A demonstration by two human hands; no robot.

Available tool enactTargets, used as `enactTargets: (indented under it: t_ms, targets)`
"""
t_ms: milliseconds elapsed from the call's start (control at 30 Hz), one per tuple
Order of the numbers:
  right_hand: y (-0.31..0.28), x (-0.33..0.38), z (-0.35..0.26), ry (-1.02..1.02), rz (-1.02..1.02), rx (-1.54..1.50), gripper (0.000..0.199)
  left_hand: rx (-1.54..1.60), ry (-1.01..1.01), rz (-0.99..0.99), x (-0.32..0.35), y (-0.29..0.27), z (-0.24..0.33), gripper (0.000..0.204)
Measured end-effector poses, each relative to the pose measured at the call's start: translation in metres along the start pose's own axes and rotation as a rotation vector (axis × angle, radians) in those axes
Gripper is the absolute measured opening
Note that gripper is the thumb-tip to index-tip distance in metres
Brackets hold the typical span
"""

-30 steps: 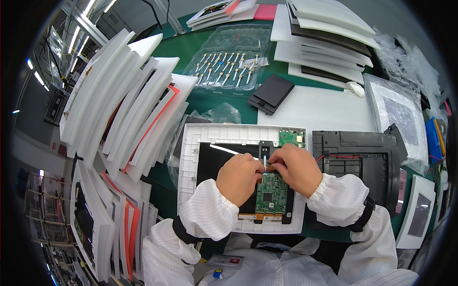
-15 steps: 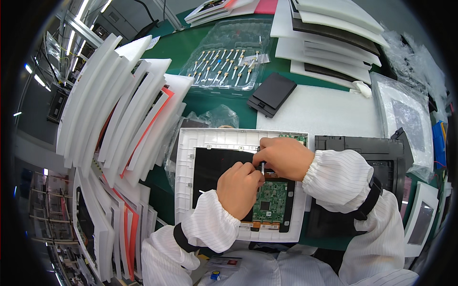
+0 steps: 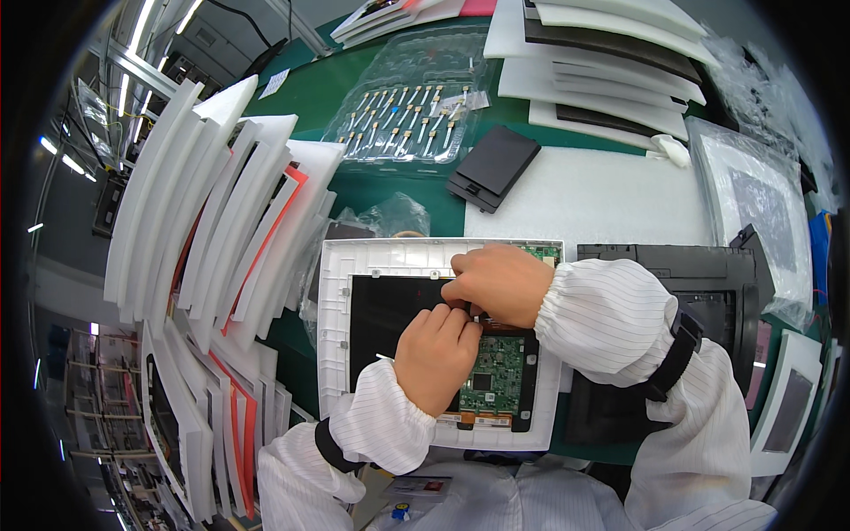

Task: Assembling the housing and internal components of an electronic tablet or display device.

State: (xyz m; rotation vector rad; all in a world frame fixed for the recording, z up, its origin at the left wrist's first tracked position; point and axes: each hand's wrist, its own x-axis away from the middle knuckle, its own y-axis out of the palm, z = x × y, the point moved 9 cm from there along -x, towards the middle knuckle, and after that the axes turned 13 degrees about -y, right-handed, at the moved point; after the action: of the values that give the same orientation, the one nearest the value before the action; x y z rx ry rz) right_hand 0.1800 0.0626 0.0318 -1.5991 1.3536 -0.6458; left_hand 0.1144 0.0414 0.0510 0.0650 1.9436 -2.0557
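Both hands meet above a white plastic housing point(image 3: 335, 345), which lies on the table in front of me. Inside it are a black panel point(image 3: 385, 310) and a green circuit board point(image 3: 491, 376) with orange flex strips along its lower edge. My left hand point(image 3: 436, 358) is closed, fingertips pinched together just above the board's upper edge. From the right, my right hand point(image 3: 503, 285) reaches in with bent, closed fingers touching the left fingertips. Whatever sits between the fingers is small and mostly hidden.
Foam-separated panels point(image 3: 159, 212) stand along the left. Behind are a clear tray point(image 3: 421, 62) of short cables and a black cover point(image 3: 496, 168) beside a white foam sheet point(image 3: 584, 195). A black housing point(image 3: 611, 407) lies right; stacked foam point(image 3: 602, 75) rises at the back.
The view has shifted slightly, so the scene sits further left. A pale strip visible between the fingertips before is now mostly hidden, with the hands closer together.
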Motion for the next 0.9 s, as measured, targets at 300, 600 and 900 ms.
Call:
enactTargets:
  t_ms: [300,600,900]
  targets:
    - [0.011,-0.016,-0.005,-0.090,-0.044,0.133,0.015,0.013,0.056,0.057,0.000,-0.004,0.007,0.016]
    - [-0.006,0.033,0.025,0.511,0.161,-0.199,0.015,0.313,-0.180,-0.016,-0.006,-0.011,-0.037,0.014]
    - [0.009,0.055,0.023,0.694,0.211,-0.326,0.019,0.418,-0.321,-0.043,-0.033,0.011,-0.068,0.025]
